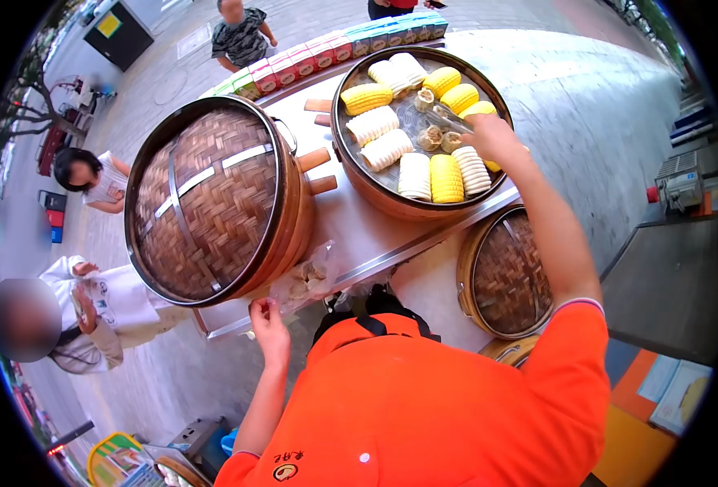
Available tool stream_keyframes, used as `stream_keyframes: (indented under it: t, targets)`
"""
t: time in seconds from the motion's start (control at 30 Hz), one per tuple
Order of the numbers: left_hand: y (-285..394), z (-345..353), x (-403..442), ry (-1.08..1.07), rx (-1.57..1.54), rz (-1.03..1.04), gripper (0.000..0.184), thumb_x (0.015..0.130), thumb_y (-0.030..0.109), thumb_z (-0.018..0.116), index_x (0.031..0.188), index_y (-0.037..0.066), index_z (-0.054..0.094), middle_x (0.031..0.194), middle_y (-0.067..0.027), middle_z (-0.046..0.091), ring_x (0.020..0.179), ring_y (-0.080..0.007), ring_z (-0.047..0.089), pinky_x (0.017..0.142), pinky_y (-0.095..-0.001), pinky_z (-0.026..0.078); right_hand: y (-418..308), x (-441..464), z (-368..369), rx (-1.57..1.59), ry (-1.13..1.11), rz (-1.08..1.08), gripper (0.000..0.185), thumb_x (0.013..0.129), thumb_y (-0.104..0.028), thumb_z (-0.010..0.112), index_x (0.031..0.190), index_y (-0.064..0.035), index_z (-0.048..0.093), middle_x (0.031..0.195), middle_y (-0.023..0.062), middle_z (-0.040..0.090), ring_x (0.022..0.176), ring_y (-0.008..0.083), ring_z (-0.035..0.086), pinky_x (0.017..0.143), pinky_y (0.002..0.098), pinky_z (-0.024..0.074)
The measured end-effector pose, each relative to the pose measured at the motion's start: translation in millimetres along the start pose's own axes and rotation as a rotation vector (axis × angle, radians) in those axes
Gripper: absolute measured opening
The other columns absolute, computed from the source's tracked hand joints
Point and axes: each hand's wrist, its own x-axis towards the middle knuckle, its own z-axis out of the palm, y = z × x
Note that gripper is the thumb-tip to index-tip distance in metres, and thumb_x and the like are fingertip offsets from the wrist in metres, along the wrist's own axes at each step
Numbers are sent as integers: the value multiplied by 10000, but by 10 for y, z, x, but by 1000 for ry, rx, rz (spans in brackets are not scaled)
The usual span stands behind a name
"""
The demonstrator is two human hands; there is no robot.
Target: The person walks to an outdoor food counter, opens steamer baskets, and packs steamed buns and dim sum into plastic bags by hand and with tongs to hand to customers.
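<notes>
My right hand (493,138) is closed on metal tongs (450,118) over the open steamer (424,204). Small dumplings (430,138) lie near the tongs' tips in the steamer's middle. Around them are yellow corn cobs (447,178) and white ridged rolls (373,126). My left hand (268,316) pinches the edge of a clear plastic bag (314,276) with several pale dumplings inside, below the closed steamer. That steamer (205,199) has a woven lid with crossed metal strips.
A row of small boxes (318,57) lines the table's far edge. Another woven lid (512,272) lies at lower right. A person in white (103,304) stands at the left, with a smaller person (103,183) beyond. Two more people stand beyond the boxes.
</notes>
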Motion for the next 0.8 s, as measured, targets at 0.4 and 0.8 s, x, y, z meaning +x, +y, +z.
stream_keyframes:
  t: [0.4,0.8]
  targets:
    - [162,-194,214,-418,-811,-681,295,995,189,591,1227,10,616,682,29,450,683,-132,457,713,-288,406,-671,-1342,24,1291,-280,185,329,1019,-237,640,1267,-21,657,801,-6,641,566,58,559,493,202,430]
    - [209,-146,-52,-201,-567,-412,384,1005,148,568,1368,32,608,806,17,594,732,-69,533,684,-213,421,-2206,-2252,1710,791,-198,-216,650,930,-334,721,1450,-36,468,1219,250,649,994,431,671,848,499,544]
